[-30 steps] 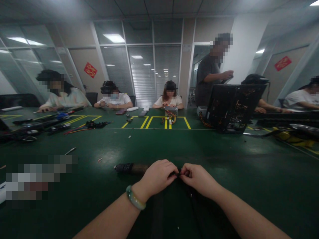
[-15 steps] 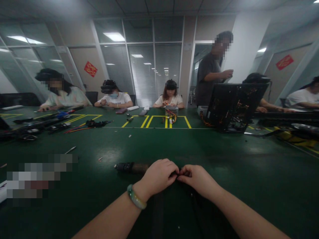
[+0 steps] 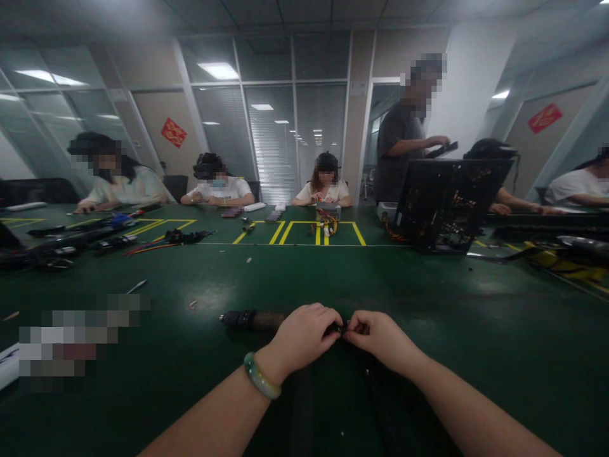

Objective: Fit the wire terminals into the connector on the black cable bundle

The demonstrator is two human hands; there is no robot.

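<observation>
Just right of the middle, my left hand (image 3: 307, 335) is closed, thumb and fingers curled around a small black part (image 3: 340, 329) that is mostly hidden. My right hand (image 3: 383, 343) meets it from the other side in a pinch, its fingertips at the part's edge; what lies between them is too small to make out. Behind my left hand lies a dark cylindrical tool with a metal tip (image 3: 252, 320), which looks like an electric screwdriver, partly covered by the hand. Under my wrists a long dark shape (image 3: 371, 397) blends into the shadow.
Green table (image 3: 228, 279) with yellow tape marks. At left lie a thin metal rod (image 3: 137, 286), a blurred-out white item (image 3: 9, 365), cables and dark parts (image 3: 176, 236). A black computer case (image 3: 450, 206) stands back right. Several people work across the table; one stands holding a dark object.
My right fingertips have shifted slightly right, showing a little more of the black part. My left hand is nearly still. The standing person's dark object now shows, with a hand over it.
</observation>
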